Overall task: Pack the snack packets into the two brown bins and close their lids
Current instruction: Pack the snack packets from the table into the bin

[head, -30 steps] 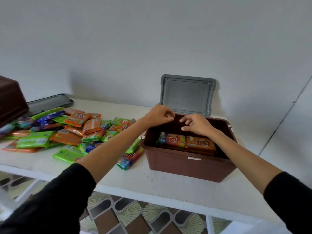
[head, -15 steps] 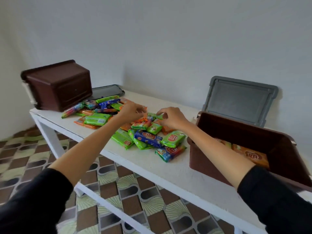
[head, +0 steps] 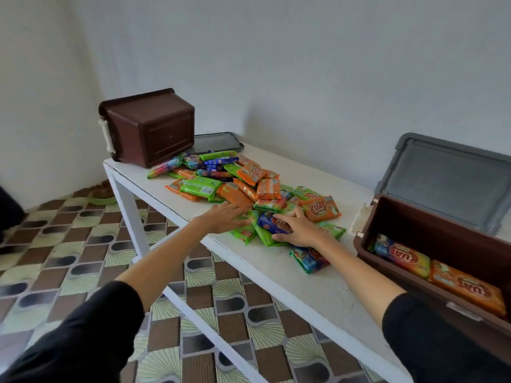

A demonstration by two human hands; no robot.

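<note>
A heap of snack packets (head: pixel 249 186) in green, orange and blue lies on the white table (head: pixel 304 288). My left hand (head: pixel 225 218) lies flat with straight fingers on the near edge of the heap. My right hand (head: pixel 297 228) curls around a blue packet (head: pixel 272 223) and the green packets under it. At the right an open brown bin (head: pixel 431 230) holds a few packets (head: pixel 439 275), its grey lid (head: pixel 448 181) leaning on the wall behind. A second brown bin (head: pixel 149 128) lies on its side at the table's far left end.
A dark grey lid (head: pixel 218 142) lies flat behind the tipped bin. The table's near edge runs diagonally under my arms, above a patterned tile floor (head: pixel 83 244). A dark object (head: pixel 9 211) shows at the left edge.
Both hands left the open bin and went to the packet heap. They have since dropped from its top to the near packets, and my right hand has closed around the blue one.
</note>
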